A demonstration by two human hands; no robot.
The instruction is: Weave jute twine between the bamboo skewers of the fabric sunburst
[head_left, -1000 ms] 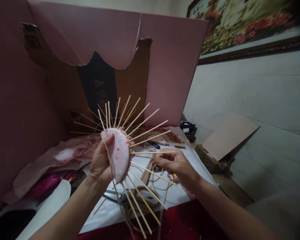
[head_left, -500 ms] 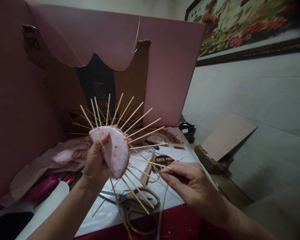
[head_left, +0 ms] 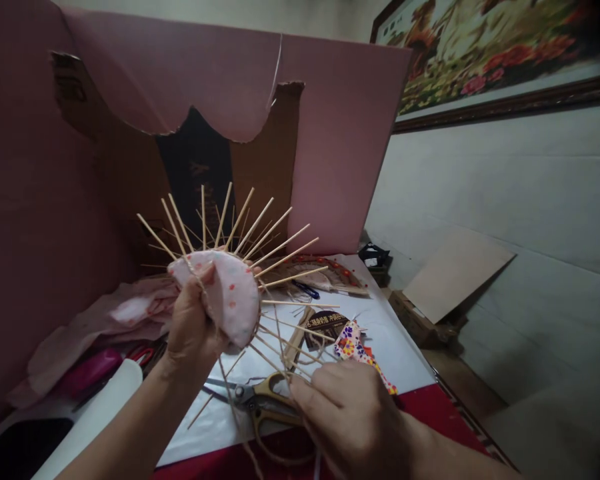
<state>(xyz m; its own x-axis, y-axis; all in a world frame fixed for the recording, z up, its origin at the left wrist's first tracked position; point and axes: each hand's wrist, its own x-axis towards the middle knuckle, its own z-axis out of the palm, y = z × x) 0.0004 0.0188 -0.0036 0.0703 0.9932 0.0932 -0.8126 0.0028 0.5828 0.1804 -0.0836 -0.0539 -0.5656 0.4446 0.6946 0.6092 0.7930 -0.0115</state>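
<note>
My left hand (head_left: 194,320) grips a half-round pad (head_left: 237,300) covered in pale pink spotted cloth, thumb across its face. Thin wooden sticks (head_left: 267,230) fan out from the pad's curved edge. Twine (head_left: 229,387) crosses the pad and hangs down in front of it. Lower right, my right hand (head_left: 353,407) is closed, thumb and finger pinching a strand of twine that runs up toward the sticks. Brown-handled scissors (head_left: 250,399) lie below the pad, partly behind my right hand.
A flower-patterned cloth piece (head_left: 353,343) and a dark label (head_left: 325,325) lie on the white sheet (head_left: 397,333). Pink cloth (head_left: 100,320) and a magenta object (head_left: 90,373) are at left. A pink board with torn cardboard (head_left: 330,153) stands behind. Another stick fan (head_left: 337,270) lies at the back.
My right hand has moved down and left from a stick's tip, drawing the twine downward. The pad and sticks have shifted slightly left. The flower-patterned cloth has come into view.
</note>
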